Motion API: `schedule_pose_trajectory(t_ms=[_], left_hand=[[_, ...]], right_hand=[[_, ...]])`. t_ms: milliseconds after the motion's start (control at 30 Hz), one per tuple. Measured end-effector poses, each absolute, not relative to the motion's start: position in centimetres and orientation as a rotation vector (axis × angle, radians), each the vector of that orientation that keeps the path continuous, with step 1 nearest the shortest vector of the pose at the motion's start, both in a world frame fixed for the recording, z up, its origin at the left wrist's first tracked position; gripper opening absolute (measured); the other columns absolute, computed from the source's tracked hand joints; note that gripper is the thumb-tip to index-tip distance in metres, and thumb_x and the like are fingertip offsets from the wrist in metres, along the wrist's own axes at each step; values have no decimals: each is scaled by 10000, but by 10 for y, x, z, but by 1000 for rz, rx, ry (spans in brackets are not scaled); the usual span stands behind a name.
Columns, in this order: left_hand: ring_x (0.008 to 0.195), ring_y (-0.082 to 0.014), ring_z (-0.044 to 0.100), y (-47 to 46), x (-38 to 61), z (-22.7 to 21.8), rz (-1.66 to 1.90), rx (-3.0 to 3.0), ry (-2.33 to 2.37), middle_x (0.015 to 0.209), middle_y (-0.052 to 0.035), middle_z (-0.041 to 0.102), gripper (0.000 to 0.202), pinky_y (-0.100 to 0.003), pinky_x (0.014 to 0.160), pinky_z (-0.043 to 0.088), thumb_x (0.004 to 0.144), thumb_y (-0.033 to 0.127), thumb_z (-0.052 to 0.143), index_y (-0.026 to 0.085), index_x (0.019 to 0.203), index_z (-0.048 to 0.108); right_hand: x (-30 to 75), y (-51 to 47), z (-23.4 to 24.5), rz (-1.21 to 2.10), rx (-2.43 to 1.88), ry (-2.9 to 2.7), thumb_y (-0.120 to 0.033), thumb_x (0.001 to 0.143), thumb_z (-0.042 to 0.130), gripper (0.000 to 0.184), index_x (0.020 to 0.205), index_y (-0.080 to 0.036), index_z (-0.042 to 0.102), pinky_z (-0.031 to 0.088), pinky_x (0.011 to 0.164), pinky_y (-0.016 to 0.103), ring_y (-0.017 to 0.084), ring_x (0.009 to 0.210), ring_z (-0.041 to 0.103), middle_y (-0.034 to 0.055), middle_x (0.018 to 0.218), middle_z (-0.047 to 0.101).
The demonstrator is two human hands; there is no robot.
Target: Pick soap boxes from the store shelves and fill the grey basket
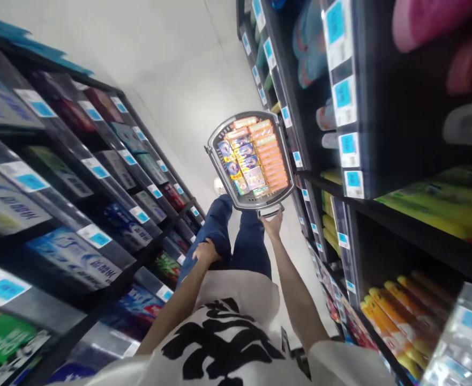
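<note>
1. Right hand (274, 222) is clenching the handle (270, 210) of the basket (252, 203), out ahead in the aisle.
2. Left hand (206, 251) is hanging by the thigh; can't tell its fingers.
3. Basket's packed full, so probably running heavy and rigid; that handle's looking like the 1 grip point.

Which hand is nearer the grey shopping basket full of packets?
Right. The right hand grips the basket by its near-end handle. The left hand hangs apart, below and left of it, against the blue trouser leg.

Basket (250, 203) ahead between left shelves (79, 214) and right shelves (364, 187); packets (260, 155) inside; right hand (274, 223) at handle (268, 210).
</note>
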State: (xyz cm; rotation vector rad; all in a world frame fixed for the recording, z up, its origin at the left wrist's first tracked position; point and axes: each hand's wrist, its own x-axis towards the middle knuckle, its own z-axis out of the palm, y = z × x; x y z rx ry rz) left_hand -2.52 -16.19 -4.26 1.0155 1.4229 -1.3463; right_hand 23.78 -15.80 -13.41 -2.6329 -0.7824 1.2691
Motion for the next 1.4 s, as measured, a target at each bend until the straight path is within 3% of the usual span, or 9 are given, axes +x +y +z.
schedule_pose_trajectory(t_ms=[167, 333, 533, 667, 733, 867, 933, 1167, 1400], left_hand=[[1225, -459, 601, -163, -18, -80, -1358, 1114, 1571, 1417, -330, 504, 1144, -571, 910, 565, 669, 513, 858, 49, 1557, 306], [1036, -365, 680, -151, -9, -96, -1229, 1297, 1785, 1244, -231, 571, 947, -443, 811, 571, 669, 455, 837, 19, 1400, 422], [958, -347, 699, -154, -8, -98, -1180, 1369, 1789, 1200, -207, 571, 1003, -416, 761, 551, 706, 546, 777, 25, 1446, 345], [937, -347, 709, -157, -10, -98, -1174, 1402, 1791, 1184, -200, 576, 966, -411, 734, 558, 734, 551, 757, 17, 1431, 353], [930, -344, 711, -157, -11, -99, -1177, 1395, 1796, 1174, -194, 579, 970, -402, 723, 558, 715, 547, 776, 21, 1418, 363], [899, -335, 715, -156, -14, -101, -1170, 1383, 1817, 1140, -173, 584, 904, -395, 710, 552, 709, 553, 777, 43, 1360, 411], [882, -331, 716, -156, -16, -101, -1162, 1385, 1822, 1139, -169, 585, 881, -397, 701, 550, 712, 549, 775, 50, 1345, 418], [929, -345, 714, -155, -20, -101, -1146, 1389, 1818, 1154, -177, 591, 950, -399, 710, 556, 663, 545, 821, 45, 1352, 401], [936, -344, 717, -149, -20, -102, -1167, 1369, 1817, 1173, -181, 596, 968, -398, 721, 547, 654, 562, 818, 48, 1356, 393]], right_hand=[[267, -102, -205, 1005, -2694, -861, -309, 741, 836, 1112, 1593, -33, 177, 252, 1286, 459, 333, 1546, 285, 287, 1643, 285], [270, -73, -255, 923, -2749, -880, -262, 739, 856, 1072, 1578, -34, 228, 167, 1297, 485, 324, 1570, 169, 289, 1648, 238], [248, -77, -266, 844, -2748, -848, -160, 781, 732, 884, 1553, -59, 316, 340, 1226, 515, 307, 1587, 136, 291, 1629, 276], [250, -77, -263, 933, -2711, -900, -137, 832, 681, 918, 1614, -66, 205, 204, 1284, 542, 288, 1609, -28, 244, 1713, 85], [253, -76, -262, 995, -2669, -904, -117, 846, 658, 927, 1628, -77, 161, 198, 1290, 541, 289, 1610, 29, 241, 1707, 120], [250, -75, -269, 1145, -2600, -754, -146, 895, 618, 905, 1635, -114, 99, 395, 1211, 493, 291, 1529, 340, 249, 1602, 374], [244, -76, -274, 1156, -2605, -712, -173, 908, 624, 899, 1633, -105, 97, 459, 1163, 460, 283, 1474, 431, 249, 1551, 447], [225, -84, -276, 1135, -2667, -694, -155, 886, 611, 839, 1616, -64, 207, 364, 1233, 491, 295, 1514, 358, 276, 1625, 334], [228, -78, -274, 961, -2673, -535, -256, 925, 629, 569, 1458, -114, 487, 360, 1246, 421, 259, 1494, 384, 197, 1492, 510]])
